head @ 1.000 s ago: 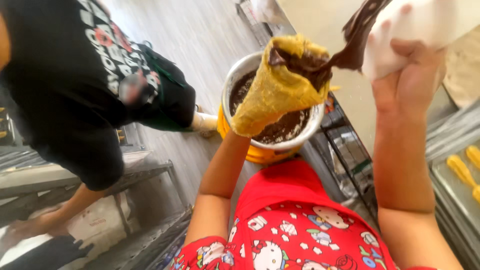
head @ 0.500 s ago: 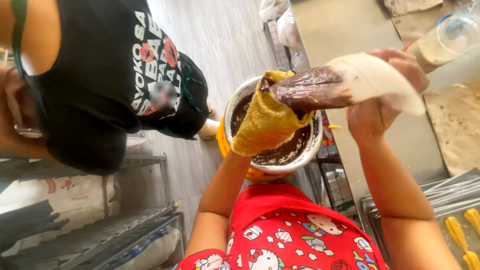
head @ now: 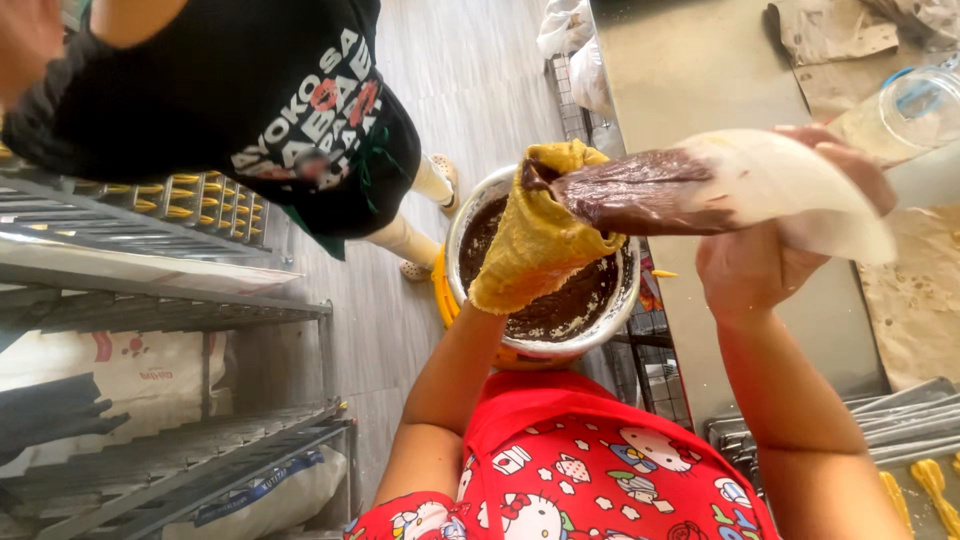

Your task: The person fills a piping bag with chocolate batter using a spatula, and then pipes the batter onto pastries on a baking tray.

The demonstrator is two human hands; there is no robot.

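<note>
1. Piping bag [head: 700, 190], white, half full of dark brown filling, lying level above the fingers [head: 740, 262] of the right hand [head: 760, 270], closed under its wide end.
2. Left hand [head: 540, 245], wrapped in a yellow cloth [head: 525, 260], fingers curled shut around the bag's narrow tip.
3. Just below those fingers: metal bowl [head: 600, 335] of dark batter.
4. Beyond the bowl: another person in a black shirt [head: 250, 110].

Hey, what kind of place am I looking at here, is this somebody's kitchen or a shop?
Most likely a small commercial bakery, not a home kitchen. A wire rack holds rows of piped yellow pastries, more lie on a baking tray, and a big bowl of chocolate batter feeds a piping bag.
</note>
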